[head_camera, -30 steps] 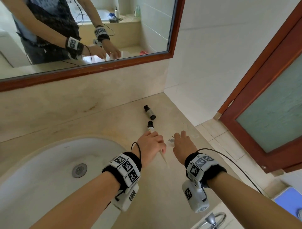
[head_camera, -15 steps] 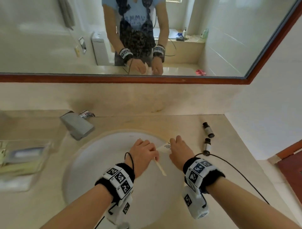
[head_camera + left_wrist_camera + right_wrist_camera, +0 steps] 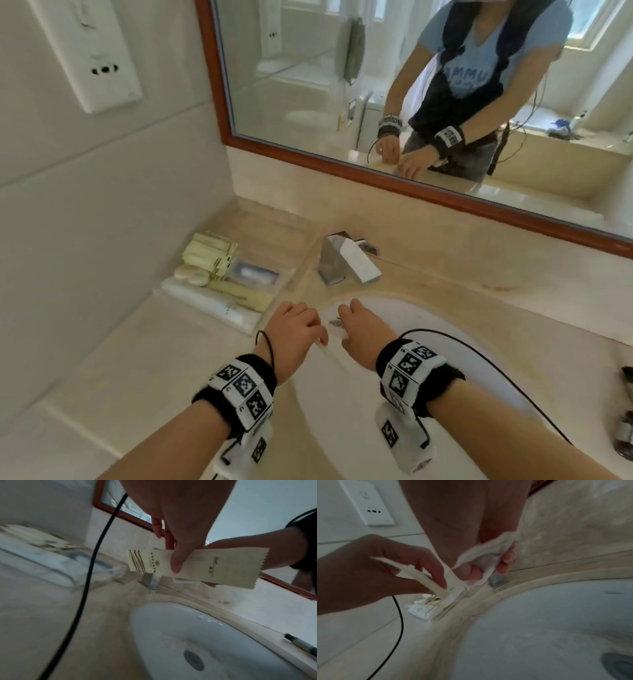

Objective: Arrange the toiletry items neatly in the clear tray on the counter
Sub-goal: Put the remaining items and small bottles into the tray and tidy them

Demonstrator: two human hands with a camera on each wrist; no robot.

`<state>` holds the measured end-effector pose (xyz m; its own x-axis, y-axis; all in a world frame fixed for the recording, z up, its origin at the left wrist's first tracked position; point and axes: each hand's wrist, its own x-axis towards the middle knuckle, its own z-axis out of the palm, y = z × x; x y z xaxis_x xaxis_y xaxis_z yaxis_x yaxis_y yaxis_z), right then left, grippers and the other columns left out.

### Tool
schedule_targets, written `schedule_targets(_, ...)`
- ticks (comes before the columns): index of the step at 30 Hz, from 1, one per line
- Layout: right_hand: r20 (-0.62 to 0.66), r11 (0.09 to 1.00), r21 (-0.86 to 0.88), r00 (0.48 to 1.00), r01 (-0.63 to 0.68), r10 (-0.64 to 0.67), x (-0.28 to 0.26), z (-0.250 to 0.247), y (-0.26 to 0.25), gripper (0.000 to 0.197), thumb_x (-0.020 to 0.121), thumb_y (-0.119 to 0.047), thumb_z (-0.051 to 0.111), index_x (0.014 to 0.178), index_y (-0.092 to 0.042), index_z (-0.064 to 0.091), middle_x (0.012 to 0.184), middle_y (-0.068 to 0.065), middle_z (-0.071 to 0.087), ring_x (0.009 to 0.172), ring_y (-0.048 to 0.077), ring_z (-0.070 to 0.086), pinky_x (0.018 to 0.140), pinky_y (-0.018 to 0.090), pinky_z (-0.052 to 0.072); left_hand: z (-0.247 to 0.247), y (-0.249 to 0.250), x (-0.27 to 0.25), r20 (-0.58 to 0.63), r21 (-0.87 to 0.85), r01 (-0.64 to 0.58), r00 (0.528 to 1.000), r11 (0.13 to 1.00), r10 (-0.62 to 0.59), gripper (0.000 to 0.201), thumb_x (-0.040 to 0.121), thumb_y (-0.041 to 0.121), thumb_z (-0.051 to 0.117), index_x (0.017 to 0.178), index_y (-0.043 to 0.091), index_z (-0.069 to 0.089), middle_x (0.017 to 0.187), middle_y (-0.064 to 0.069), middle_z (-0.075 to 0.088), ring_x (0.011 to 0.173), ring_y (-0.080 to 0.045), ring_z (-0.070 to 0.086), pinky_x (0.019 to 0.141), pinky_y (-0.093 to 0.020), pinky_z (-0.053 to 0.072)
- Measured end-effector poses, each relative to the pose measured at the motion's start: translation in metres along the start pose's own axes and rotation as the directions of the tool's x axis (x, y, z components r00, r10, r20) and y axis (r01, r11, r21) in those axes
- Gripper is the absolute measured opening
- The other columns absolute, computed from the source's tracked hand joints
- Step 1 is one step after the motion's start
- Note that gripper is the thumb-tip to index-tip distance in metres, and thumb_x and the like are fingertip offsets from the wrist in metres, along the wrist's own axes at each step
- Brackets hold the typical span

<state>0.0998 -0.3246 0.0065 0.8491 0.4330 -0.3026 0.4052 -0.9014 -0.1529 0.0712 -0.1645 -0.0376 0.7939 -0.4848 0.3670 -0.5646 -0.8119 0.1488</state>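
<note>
In the head view, the left hand (image 3: 291,334) and right hand (image 3: 363,330) are held close together above the near-left rim of the white oval sink basin (image 3: 359,428), which is recessed in a beige stone counter (image 3: 144,370). The clear tray (image 3: 274,277) stands on the counter to the left of the basin, against the tiled wall; it contains pale yellow flat sachets, a round white soap and a white tube along its near edge. A chrome, block-shaped faucet (image 3: 346,262) stands behind the basin, below a wood-framed mirror (image 3: 219,102). In the left wrist view, the left hand's thumb and fingers pinch a flat cream paper sachet (image 3: 197,568) with zigzag-cut ends, brown stripes and a printed emblem; the sachet is held in the air above the back of the basin, in front of the faucet. Two small dark-capped bottles (image 3: 302,644) lie on the counter to the right of the basin. In the right wrist view, the right hand's thumb and fingers grip a thin white crumpled wrapper (image 3: 481,561) above the basin's left rim; the tray appears blurred beyond it.
</note>
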Motion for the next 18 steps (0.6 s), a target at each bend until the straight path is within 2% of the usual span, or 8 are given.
schedule_targets(4, -0.019, 0.996, 0.003, 0.996, 0.091, -0.09, 0.026, -0.003, -0.043, 0.032, 0.092, -0.011, 0.051, 0.122, -0.006, 0.041, 0.127, 0.014, 0.04, 0.11, 0.031, 0.051, 0.084, 0.034, 0.044, -0.024, -0.037, -0.023, -0.034, 0.038, 0.148, 0.989, 0.988, -0.147, 0.041, 0.036, 0.005, 0.088, 0.062, 0.031, 0.069, 0.064, 0.012, 0.063, 0.065, -0.009, 0.056, 0.067, -0.021, 0.028)
schedule_targets(9, -0.06, 0.983, -0.032, 0.981, 0.183, -0.185, 0.055, -0.007, -0.077, 0.034, 0.092, -0.008, 0.049, 0.125, -0.006, 0.041, 0.129, 0.014, 0.04, 0.112, 0.03, 0.051, 0.088, 0.034, 0.044, -0.034, -0.075, -0.038, -0.152, 0.031, 0.276, 0.951, 0.961, -0.269, 0.038, 0.036, -0.002, 0.084, 0.062, 0.022, 0.07, 0.063, 0.004, 0.061, 0.072, -0.012, 0.041, 0.065, -0.023, 0.028)
schedule_targets(14, -0.098, 0.971, -0.06, 0.967, 0.231, -0.236, 0.085, -0.013, -0.091, 0.036, 0.095, -0.013, 0.046, 0.129, -0.005, 0.039, 0.131, 0.013, 0.039, 0.114, 0.029, 0.05, 0.09, 0.034, 0.045, -0.038, -0.099, -0.039, -0.135, 0.044, 0.402, 0.909, 0.914, -0.393, 0.038, 0.032, -0.003, 0.086, 0.057, 0.02, 0.069, 0.059, 0.002, 0.057, 0.064, -0.016, 0.052, 0.062, -0.022, 0.026)
schedule_targets(17, -0.128, 0.963, -0.088, 0.956, 0.255, -0.264, 0.103, -0.016, -0.097, 0.03, 0.095, -0.015, 0.043, 0.124, -0.007, 0.043, 0.125, 0.011, 0.043, 0.111, 0.027, 0.049, 0.088, 0.033, 0.044, -0.03, -0.116, -0.039, -0.16, 0.027, 0.426, 0.895, 0.904, -0.417, 0.036, 0.033, -0.003, 0.085, 0.057, 0.017, 0.068, 0.059, 0.001, 0.058, 0.07, -0.013, 0.039, 0.062, -0.021, 0.026)
schedule_targets(18, -0.141, 0.961, -0.103, 0.952, 0.258, -0.27, 0.109, -0.016, -0.097, 0.029, 0.096, -0.016, 0.043, 0.123, -0.007, 0.044, 0.124, 0.011, 0.044, 0.11, 0.027, 0.049, 0.087, 0.033, 0.045, -0.027, -0.119, -0.038, -0.149, 0.026, 0.428, 0.895, 0.903, -0.42, 0.036, 0.032, -0.003, 0.085, 0.056, 0.017, 0.068, 0.059, 0.001, 0.058, 0.07, -0.012, 0.04, 0.061, -0.02, 0.027)
